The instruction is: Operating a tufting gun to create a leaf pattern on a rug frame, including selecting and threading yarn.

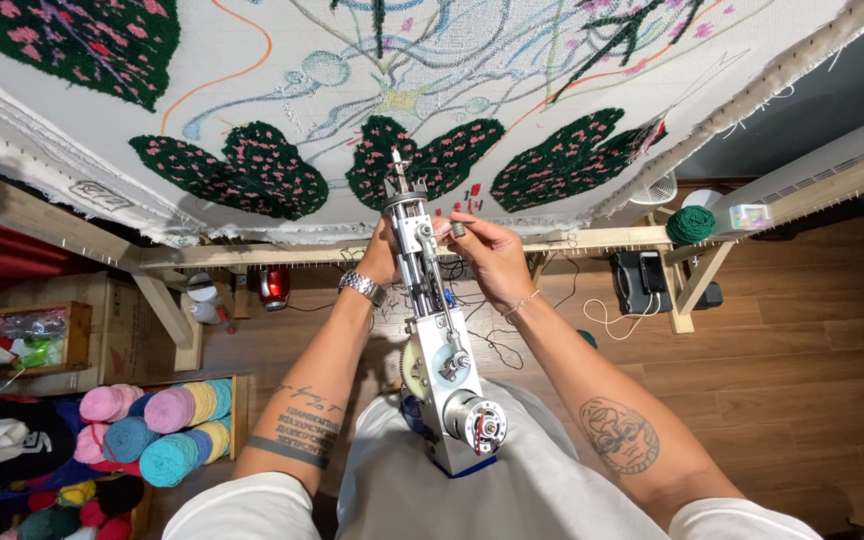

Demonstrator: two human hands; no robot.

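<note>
A silver tufting gun (439, 330) points away from me, its needle tip close to the white backing cloth (372, 90) stretched on a wooden frame (592, 238). My left hand (382, 255), with a metal wristwatch, grips the gun's body from the left. On the right side near the front of the gun, my right hand (487, 255) pinches a small metal part. Dark green tufted patches with pink flecks (252, 165) sit on the cloth, among drawn coloured lines.
Cones of pink, blue and yellow yarn (162, 425) fill a wooden crate at lower left. A green yarn ball (690, 224) rests on the frame at right. A black device (640, 280) and loose cables lie on the wood floor below.
</note>
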